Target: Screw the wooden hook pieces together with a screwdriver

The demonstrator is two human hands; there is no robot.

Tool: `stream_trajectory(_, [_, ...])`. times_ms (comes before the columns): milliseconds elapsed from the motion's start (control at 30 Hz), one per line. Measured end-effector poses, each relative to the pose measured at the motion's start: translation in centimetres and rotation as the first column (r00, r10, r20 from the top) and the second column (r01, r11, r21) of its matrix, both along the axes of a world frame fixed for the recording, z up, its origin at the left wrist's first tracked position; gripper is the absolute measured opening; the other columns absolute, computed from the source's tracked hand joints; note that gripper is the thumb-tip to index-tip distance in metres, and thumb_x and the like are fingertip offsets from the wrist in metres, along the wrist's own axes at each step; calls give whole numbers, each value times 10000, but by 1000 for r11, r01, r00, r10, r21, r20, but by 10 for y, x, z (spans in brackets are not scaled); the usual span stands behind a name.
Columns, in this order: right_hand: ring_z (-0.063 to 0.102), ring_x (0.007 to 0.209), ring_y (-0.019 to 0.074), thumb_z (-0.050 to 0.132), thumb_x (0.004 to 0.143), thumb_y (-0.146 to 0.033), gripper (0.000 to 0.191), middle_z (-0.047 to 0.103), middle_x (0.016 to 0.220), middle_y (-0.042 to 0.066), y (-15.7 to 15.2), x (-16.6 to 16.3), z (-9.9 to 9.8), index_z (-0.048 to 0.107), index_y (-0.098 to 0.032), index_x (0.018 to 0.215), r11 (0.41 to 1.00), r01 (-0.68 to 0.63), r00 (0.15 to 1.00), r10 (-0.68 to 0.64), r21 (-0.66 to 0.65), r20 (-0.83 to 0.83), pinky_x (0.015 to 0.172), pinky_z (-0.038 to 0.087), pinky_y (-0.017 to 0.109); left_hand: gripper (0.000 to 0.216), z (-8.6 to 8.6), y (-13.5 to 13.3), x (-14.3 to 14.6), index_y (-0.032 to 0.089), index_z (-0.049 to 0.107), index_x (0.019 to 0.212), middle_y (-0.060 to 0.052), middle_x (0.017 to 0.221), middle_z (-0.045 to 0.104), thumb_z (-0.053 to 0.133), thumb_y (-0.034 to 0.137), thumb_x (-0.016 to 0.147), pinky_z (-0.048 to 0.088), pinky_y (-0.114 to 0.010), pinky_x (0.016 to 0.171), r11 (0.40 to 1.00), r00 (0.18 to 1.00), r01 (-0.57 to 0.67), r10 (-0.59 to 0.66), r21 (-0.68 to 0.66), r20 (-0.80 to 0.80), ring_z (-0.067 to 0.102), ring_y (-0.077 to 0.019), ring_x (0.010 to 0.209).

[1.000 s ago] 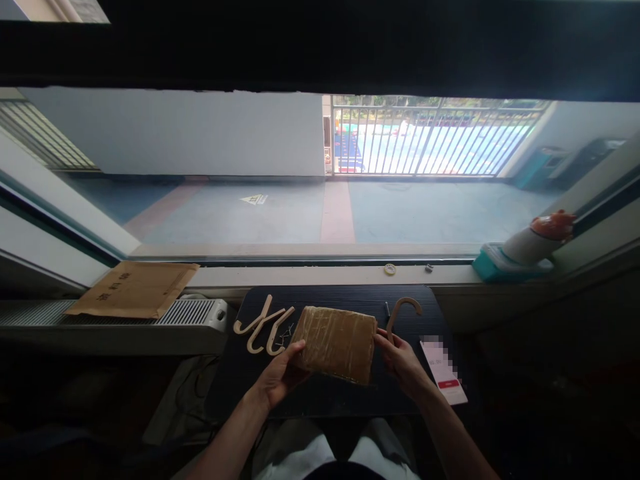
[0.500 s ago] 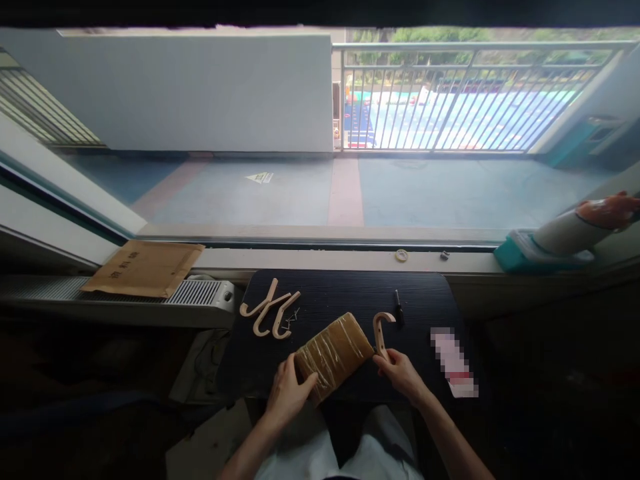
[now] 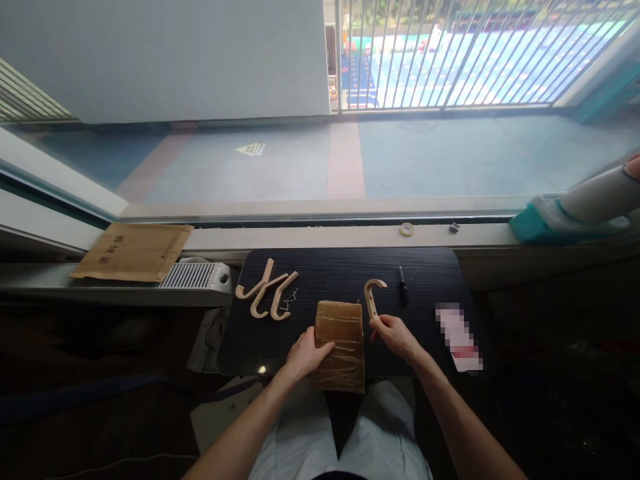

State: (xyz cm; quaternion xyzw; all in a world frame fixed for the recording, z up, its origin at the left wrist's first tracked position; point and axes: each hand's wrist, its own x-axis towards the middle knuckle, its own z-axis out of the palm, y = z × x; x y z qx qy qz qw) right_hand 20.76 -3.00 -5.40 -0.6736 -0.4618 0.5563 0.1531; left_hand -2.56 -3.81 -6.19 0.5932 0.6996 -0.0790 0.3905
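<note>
A brown tape-wrapped package (image 3: 341,343) lies lengthwise at the near edge of a small black table (image 3: 430,273). My left hand (image 3: 306,353) grips its left side, fingers curled over the top. My right hand (image 3: 393,333) pinches the lower end of a wooden hook (image 3: 371,298), which stands just right of the package with its curve pointing away. Three more wooden hooks (image 3: 265,295) lie together at the table's left, with several small screws (image 3: 289,303) beside them. A small screwdriver (image 3: 402,285) lies to the right of the held hook.
A white and red card (image 3: 459,337) lies on the table's right. A brown envelope (image 3: 130,250) rests on a radiator at left. On the sill sit a tape roll (image 3: 407,229) and a teal-based object (image 3: 565,217). A window fills the view beyond.
The package came down from a raised tilt and turned lengthwise on the table edge. My right hand brought the wooden hook left, next to it. The camera tilted downward.
</note>
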Motion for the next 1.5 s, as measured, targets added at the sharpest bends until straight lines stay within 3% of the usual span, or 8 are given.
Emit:
stream_trajectory(133, [469, 535, 109, 468, 803, -402, 323, 583, 584, 9, 1, 28, 16, 640, -157, 680, 996, -78, 994, 74, 38, 86, 515, 298, 227, 467, -7, -11, -2, 181, 493, 1097, -103, 1095, 635, 576, 477, 746, 412, -256, 788, 996, 991, -89, 88, 6, 102, 588, -228, 1012])
stream_trajectory(300, [608, 794, 187, 550, 774, -379, 353, 686, 881, 25, -13, 52, 25, 635, -261, 1096, 968, -247, 914, 219, 43, 341, 660, 372, 249, 442, -3, -16, 4, 169, 513, 1082, -103, 1074, 644, 591, 441, 742, 413, -274, 786, 992, 976, -122, 126, -35, 176, 591, -244, 1005])
stream_trajectory(433, [628, 849, 208, 524, 801, -348, 397, 689, 940, 32, -12, 47, 28, 580, -289, 1189, 956, -293, 851, 269, -17, 450, 670, 386, 258, 432, -1, -16, 3, 146, 532, 1093, -118, 1061, 634, 582, 403, 749, 415, -283, 807, 993, 971, -115, 119, -33, 208, 581, -252, 1013])
stream_trajectory(633, [611, 868, 171, 455, 831, -245, 317, 681, 969, 30, 8, 16, 40, 609, -263, 1107, 856, -516, 763, 441, 34, 473, 670, 356, 230, 671, 19, -2, -5, 152, 365, 1339, -103, 1114, 557, 592, 351, 740, 443, -289, 782, 966, 980, -127, 86, 227, 182, 592, -215, 900])
stream_trajectory(700, [612, 809, 164, 447, 846, -271, 244, 687, 890, 31, 13, 3, 44, 648, -239, 980, 814, -579, 734, 496, 47, 464, 641, 342, 228, 692, 29, 3, -6, 207, 348, 1359, -63, 1076, 567, 609, 333, 731, 446, -282, 781, 958, 972, -66, -2, 280, 235, 589, -198, 867])
stream_trajectory(833, [609, 757, 143, 425, 866, -283, 254, 690, 850, 42, 24, -17, 45, 667, -204, 880, 790, -612, 720, 538, 35, 437, 628, 340, 216, 513, 38, 11, -6, 246, 507, 1239, -45, 1014, 602, 611, 277, 738, 391, -315, 885, 953, 965, 94, -158, 288, 210, 562, -231, 951])
stream_trajectory(1133, [622, 851, 206, 469, 829, -282, 237, 688, 909, 77, 39, -26, 36, 653, -216, 963, 768, -640, 634, 522, 8, 571, 680, 379, 267, 291, 41, 35, -2, 220, 575, 1090, -65, 997, 642, 480, 197, 817, 396, -326, 860, 929, 960, 276, -280, 246, -20, 586, -231, 942])
stream_trajectory(1500, [634, 865, 211, 475, 839, -255, 241, 665, 947, 104, 36, -32, 45, 640, -197, 1003, 689, -725, 517, 540, 4, 665, 719, 422, 279, 158, 48, 49, 4, 210, 597, 891, -79, 942, 671, 462, 191, 813, 439, -330, 803, 929, 947, 316, -297, 191, -123, 623, -240, 919])
